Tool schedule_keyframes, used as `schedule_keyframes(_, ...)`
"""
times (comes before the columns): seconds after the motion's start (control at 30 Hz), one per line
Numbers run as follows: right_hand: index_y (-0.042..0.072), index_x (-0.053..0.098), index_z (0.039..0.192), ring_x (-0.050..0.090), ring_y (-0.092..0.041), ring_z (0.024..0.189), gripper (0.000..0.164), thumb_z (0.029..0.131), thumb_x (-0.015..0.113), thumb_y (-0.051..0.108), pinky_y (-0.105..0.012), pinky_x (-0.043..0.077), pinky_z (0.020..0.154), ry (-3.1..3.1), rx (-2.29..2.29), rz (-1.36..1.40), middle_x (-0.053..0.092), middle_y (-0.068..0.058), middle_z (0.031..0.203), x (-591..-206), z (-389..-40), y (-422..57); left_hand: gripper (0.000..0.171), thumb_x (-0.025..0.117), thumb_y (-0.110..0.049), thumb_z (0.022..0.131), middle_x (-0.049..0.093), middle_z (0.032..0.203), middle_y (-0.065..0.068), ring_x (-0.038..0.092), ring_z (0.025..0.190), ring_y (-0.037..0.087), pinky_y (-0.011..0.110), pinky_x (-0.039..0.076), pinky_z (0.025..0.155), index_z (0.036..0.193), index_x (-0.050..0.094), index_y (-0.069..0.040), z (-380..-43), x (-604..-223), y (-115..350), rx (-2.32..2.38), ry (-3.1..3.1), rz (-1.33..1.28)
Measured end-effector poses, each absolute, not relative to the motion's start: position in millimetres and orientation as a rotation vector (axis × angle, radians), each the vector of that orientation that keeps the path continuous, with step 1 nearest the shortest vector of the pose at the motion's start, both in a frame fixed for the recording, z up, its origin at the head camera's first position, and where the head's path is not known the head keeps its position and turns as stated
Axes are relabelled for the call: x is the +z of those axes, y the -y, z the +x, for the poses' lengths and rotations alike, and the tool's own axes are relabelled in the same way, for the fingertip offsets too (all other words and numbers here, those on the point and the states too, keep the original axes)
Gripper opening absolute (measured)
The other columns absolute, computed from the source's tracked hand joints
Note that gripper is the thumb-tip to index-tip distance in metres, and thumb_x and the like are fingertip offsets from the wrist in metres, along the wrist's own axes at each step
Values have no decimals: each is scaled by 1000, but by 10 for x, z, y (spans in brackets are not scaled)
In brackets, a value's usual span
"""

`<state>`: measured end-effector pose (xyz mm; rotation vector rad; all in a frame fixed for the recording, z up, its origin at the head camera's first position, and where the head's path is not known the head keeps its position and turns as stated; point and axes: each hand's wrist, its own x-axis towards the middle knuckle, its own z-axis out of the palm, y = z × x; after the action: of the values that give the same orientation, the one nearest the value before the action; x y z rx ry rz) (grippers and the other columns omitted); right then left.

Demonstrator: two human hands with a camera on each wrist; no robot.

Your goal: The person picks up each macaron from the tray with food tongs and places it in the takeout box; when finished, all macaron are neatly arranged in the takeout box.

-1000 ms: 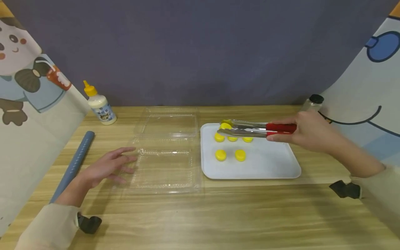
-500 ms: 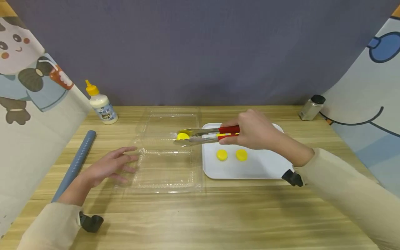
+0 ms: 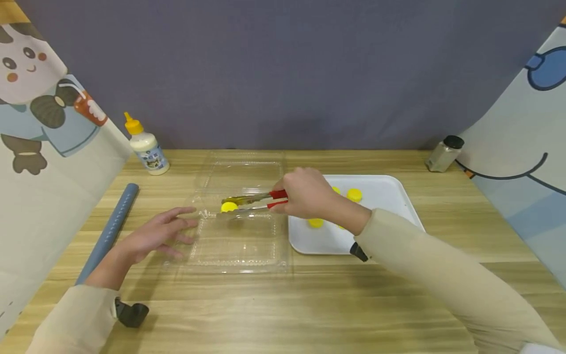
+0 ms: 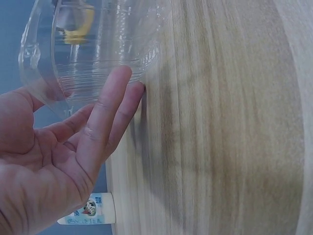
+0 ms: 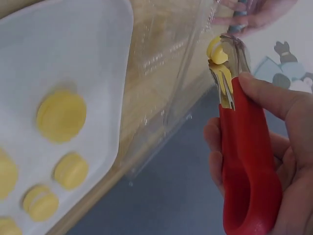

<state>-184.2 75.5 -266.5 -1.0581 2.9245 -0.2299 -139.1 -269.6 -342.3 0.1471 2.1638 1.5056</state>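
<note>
My right hand [image 3: 307, 192] grips the red handles of metal tongs [image 5: 249, 156]. Pinched in the tongs' tips is a yellow macaron [image 3: 228, 207], held over the clear plastic container [image 3: 240, 241], whose hinged lid lies folded back behind it. Along the container's left edge, my left hand [image 3: 155, 235] has its fingers spread and fairly straight. In the left wrist view those fingers are right at the container's ribbed side wall. More macarons [image 5: 62, 116] sit on a white tray [image 3: 389, 211] to the right, some hidden behind my right arm in the head view.
A blue-grey rod [image 3: 108, 228] lies beside my left forearm. At the back left stands a squeeze bottle [image 3: 152, 155] with a yellow cap, and a black-lidded jar [image 3: 443, 154] is at the back right. A dark cloth wall [image 3: 283, 73] closes off the back.
My right hand has carried the tongs leftward from over the tray to above the container, with a macaron in the tips. The left hand has stayed in place.
</note>
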Motion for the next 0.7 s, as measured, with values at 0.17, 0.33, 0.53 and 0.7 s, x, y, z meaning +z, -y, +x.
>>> schedule_keyframes(0.17,17,80,108,67,-16,80,33,87,81,42,-32,54,63,-2902,-172,-1095,76,4,93,-2751,-1861,-556,63,41,-22,109,26,156,37,60,120,45,47,63,75,160,13,3,-1392,-3424,2707,1507,-2159,152)
schedule_keyframes(0.33,21,81,101,66,-14,77,28,86,81,45,-31,53,63,-2904,-99,-1122,74,8,87,-2800,-1878,-380,63,41,-21,109,26,157,37,60,121,46,47,63,75,160,12,4,-1402,-3420,2712,1504,-2157,154)
schedule_keyframes(0.53,22,77,86,57,-10,66,24,86,80,46,-27,44,55,-2916,-25,-1144,65,12,72,-2853,-1900,-214,63,40,-21,110,26,157,36,58,122,47,46,63,75,160,12,3,-1415,-3423,2716,1500,-2155,155)
schedule_keyframes(0.7,20,63,66,37,-9,57,35,85,82,42,-25,26,47,-2927,-50,-1143,41,10,57,-2869,-1911,-137,63,41,-22,110,27,157,36,59,122,46,46,63,74,160,13,3,-1410,-3425,2722,1503,-2154,150)
